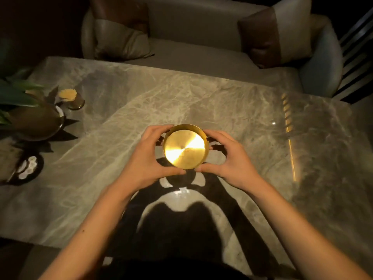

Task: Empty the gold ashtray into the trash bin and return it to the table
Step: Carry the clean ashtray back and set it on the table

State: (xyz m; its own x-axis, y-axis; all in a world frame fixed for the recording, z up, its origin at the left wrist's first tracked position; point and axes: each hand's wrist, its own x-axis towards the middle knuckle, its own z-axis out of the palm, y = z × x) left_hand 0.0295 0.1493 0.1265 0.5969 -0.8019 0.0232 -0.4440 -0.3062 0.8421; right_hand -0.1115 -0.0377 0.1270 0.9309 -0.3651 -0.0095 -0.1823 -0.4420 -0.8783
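Note:
The gold ashtray [185, 146] is a round, shallow metal dish with a shiny flat bottom, and nothing shows inside it. Both hands hold it just above the middle of the marble table [232, 110]; its shadow falls on the table below. My left hand [148, 156] wraps its left rim, with the thumb under the near edge. My right hand [228, 158] grips the right rim the same way. No trash bin is in view.
A potted plant in a brass-coloured bowl [34, 122] stands at the table's left edge, with a small toothpick holder [71, 99] behind it and a dark coaster [28, 168] in front. A sofa with cushions [201, 37] runs along the far side.

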